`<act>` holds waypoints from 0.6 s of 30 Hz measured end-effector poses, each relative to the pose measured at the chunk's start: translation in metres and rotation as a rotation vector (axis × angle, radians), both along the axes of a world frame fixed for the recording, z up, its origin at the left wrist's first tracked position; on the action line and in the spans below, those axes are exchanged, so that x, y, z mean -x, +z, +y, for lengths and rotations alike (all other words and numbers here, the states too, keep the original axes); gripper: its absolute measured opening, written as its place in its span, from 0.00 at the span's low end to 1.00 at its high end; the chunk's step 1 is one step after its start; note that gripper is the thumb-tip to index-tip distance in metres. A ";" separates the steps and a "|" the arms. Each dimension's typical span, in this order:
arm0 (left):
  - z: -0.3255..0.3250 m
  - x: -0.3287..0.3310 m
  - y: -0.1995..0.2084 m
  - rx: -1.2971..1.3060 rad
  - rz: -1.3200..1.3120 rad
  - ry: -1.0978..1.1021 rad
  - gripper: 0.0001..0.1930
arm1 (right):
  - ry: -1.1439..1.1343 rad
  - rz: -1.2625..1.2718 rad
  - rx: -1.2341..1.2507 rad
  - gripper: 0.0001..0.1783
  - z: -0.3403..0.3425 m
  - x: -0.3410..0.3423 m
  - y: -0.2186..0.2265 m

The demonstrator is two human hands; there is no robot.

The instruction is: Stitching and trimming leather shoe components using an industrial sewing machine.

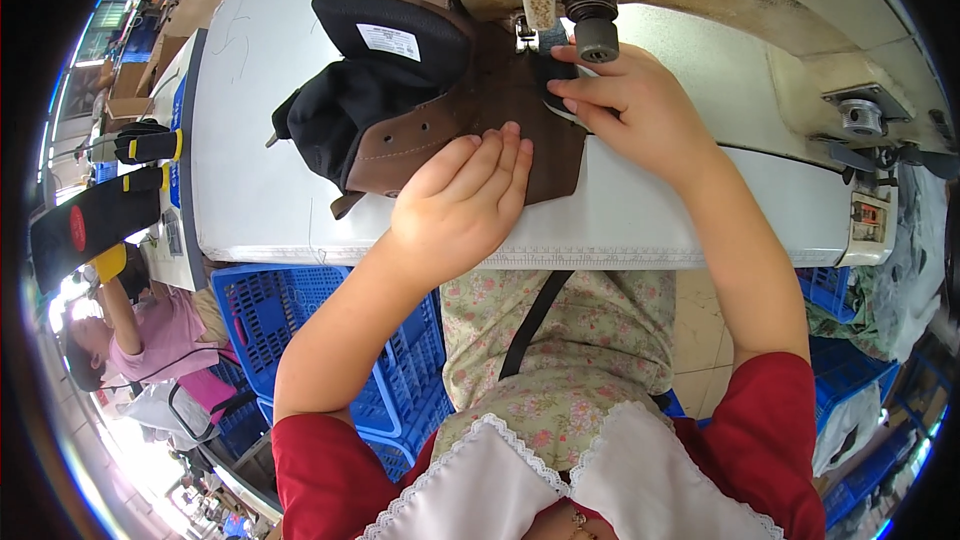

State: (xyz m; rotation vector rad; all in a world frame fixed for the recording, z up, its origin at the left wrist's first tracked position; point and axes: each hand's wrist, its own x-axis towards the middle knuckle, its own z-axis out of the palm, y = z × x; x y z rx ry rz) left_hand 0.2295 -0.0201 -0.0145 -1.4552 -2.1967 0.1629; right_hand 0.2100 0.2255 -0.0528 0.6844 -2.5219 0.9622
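A brown and black piece, which looks like a shoe upper, lies on the sewing machine's bed. It has punched holes, a stitched line and a black padded flap with a white label. My left hand rests flat on the brown part, fingers stretched out close together. Beside the presser foot, my right hand has its fingers bent against a dark strip with a pale edge, gripping it at the brown part's far right edge. The needle and the stitching point are hard to make out.
The sewing machine's head arches over the far right, with a black knob above my right fingers. Blue plastic crates stand below the table's front edge. Another person in pink sits at the left.
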 end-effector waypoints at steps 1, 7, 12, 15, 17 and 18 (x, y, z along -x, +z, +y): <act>0.000 0.000 0.000 -0.001 0.001 0.000 0.23 | -0.004 0.006 -0.006 0.09 0.000 -0.001 0.000; 0.002 0.002 0.002 -0.001 -0.015 -0.020 0.24 | -0.020 0.024 -0.014 0.10 0.001 0.000 0.000; 0.001 0.005 0.000 0.008 0.002 -0.022 0.23 | -0.023 0.061 -0.026 0.10 0.001 0.003 -0.001; 0.002 0.008 -0.002 -0.011 0.015 -0.028 0.23 | -0.024 0.074 -0.037 0.10 0.001 0.005 -0.002; 0.003 0.011 -0.003 -0.017 0.018 -0.027 0.23 | -0.063 0.085 -0.062 0.10 0.001 0.006 -0.004; 0.003 0.013 -0.003 -0.022 0.020 -0.028 0.22 | -0.061 0.086 -0.064 0.10 0.001 0.007 -0.005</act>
